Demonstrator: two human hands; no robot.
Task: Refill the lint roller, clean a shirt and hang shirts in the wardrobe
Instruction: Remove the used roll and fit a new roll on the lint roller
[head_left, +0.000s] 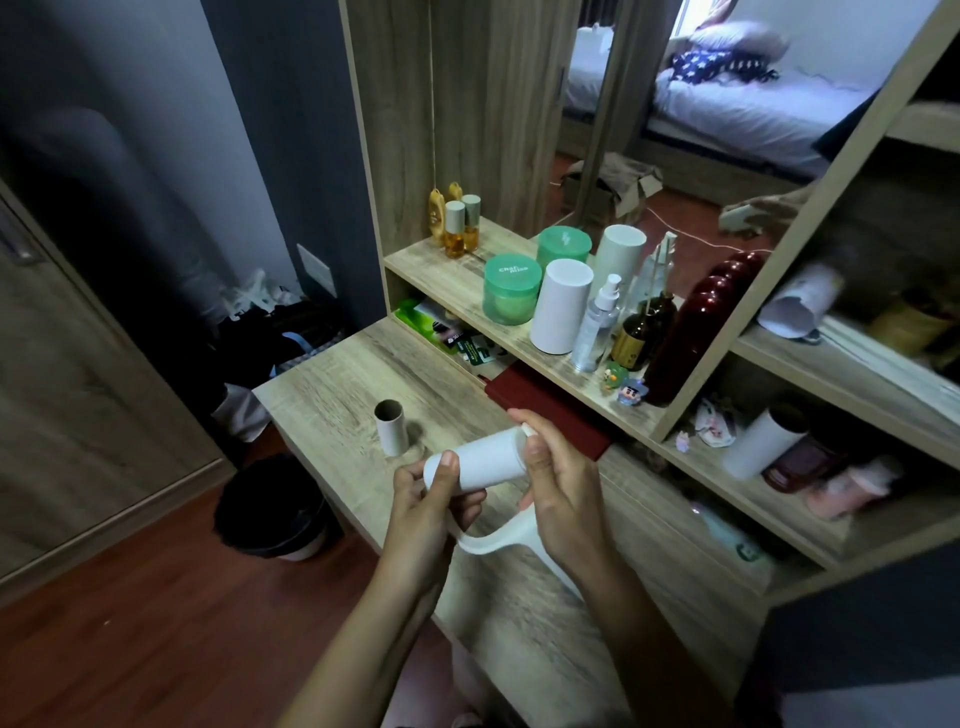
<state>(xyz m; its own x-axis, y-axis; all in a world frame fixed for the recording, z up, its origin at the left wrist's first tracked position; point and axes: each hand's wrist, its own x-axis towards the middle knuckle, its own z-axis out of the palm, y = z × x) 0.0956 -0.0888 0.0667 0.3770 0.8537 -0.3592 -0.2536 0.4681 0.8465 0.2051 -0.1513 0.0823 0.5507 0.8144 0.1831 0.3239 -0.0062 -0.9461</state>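
Both forearms reach up from the bottom of the view and meet over the middle of the desk (332, 384), the wrists bent slightly so the palms face each other. The left hand (426, 499) comes in from the lower left with its thumb raised on top. The right hand (563, 488) comes in from the lower right, its back toward the camera and its fingers arched forward. Between them is the lint roller (480, 462), held just above the desk surface and well inside its front edge. The white roll lies almost level, with its long axis running from lower left to upper right, so one end faces the desk's left edge and the other the back shelf (452, 275). The thin white handle (493, 543) curves out under the roll and sweeps back toward the person, passing beneath the right wrist. The left grip is closed round the roll's left end, thumb pressed on the upper side and fingers curled underneath. The right grip is narrow, with the fingertips and thumb pinched at the roll's right end. Whether they also touch the handle's neck there cannot be told. An empty cardboard core (390, 428) stands upright on the desk near its left edge, apart from both hands. A dark red case (550, 415) lies along the desk's back edge, partly under the shelf.
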